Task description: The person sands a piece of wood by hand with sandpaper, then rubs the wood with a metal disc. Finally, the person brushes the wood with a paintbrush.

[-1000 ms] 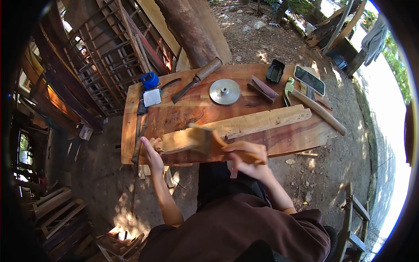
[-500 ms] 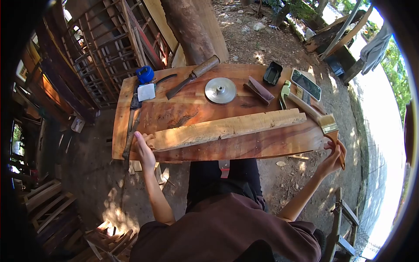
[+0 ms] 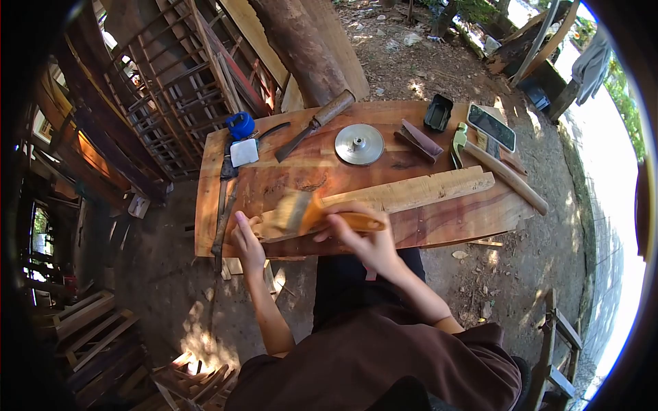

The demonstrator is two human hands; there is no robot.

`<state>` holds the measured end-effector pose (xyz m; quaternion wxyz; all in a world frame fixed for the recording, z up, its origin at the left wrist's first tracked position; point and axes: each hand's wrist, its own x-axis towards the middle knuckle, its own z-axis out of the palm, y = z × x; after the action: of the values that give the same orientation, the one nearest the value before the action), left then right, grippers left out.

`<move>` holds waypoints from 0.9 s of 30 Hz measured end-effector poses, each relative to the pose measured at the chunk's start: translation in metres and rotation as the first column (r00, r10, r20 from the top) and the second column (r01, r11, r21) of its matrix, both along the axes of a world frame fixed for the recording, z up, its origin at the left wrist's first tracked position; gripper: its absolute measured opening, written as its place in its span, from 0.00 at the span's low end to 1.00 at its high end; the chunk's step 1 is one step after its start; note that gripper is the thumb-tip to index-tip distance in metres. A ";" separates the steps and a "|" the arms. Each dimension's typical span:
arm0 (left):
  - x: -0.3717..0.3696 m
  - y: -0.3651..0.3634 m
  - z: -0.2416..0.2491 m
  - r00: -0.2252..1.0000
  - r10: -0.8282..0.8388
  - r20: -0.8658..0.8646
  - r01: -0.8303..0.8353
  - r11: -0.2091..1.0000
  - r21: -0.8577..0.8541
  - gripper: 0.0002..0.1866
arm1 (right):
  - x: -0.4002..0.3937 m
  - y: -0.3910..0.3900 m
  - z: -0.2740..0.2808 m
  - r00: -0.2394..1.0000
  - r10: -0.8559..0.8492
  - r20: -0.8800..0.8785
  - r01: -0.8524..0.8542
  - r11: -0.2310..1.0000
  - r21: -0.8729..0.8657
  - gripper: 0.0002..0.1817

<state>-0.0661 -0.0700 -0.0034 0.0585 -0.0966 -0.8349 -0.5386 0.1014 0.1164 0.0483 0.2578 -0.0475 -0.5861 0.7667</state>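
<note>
A long pale piece of wood [image 3: 425,189] with a rough front edge lies along the wooden tabletop [image 3: 452,220]. My left hand [image 3: 248,245] grips its left end, thumb pointing up and fingers curled round it. In my right hand [image 3: 364,241] is a wide paintbrush [image 3: 313,215] with an orange-brown wooden handle. Its bristles, smeared by motion, overlap the left part of the wood, close to my left hand. The brush and my right hand hide part of the wood's front edge.
Along the back lie a blue tape measure [image 3: 240,125], a chisel [image 3: 314,126], a metal disc [image 3: 360,144], folded sandpaper [image 3: 419,141], a black tray [image 3: 438,113], a hammer [image 3: 504,171] and a phone [image 3: 491,127]. A dark bar [image 3: 222,214] lies along the left edge.
My right hand has carried the brush from beyond the table's right end across to the wood's left part. My left hand keeps its hold. The view has shifted slightly.
</note>
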 end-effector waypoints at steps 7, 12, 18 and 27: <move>-0.001 0.001 -0.002 0.999 -0.047 -0.011 0.047 0.998 -0.039 0.42 | 0.130 0.115 -0.022 0.651 -0.752 0.100 0.689 0.641 0.337 0.09; 0.000 0.002 0.005 0.997 -0.080 -0.022 0.079 0.995 -0.053 0.42 | 0.200 0.156 -0.008 0.373 -0.928 -0.008 0.874 0.349 0.339 0.17; 0.000 0.003 0.002 0.999 -0.049 -0.017 0.048 0.998 -0.030 0.42 | 0.176 0.139 0.006 0.334 -0.932 -0.141 0.914 0.285 0.287 0.16; 0.002 0.005 0.002 0.998 -0.013 -0.055 0.010 0.999 -0.050 0.42 | 0.002 -0.012 0.012 0.993 -0.041 -0.110 0.080 0.920 0.383 0.11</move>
<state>-0.0638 -0.0650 -0.0013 0.0760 -0.1178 -0.8455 -0.5153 0.1034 0.1048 0.0604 0.3146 0.0243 -0.7105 0.6290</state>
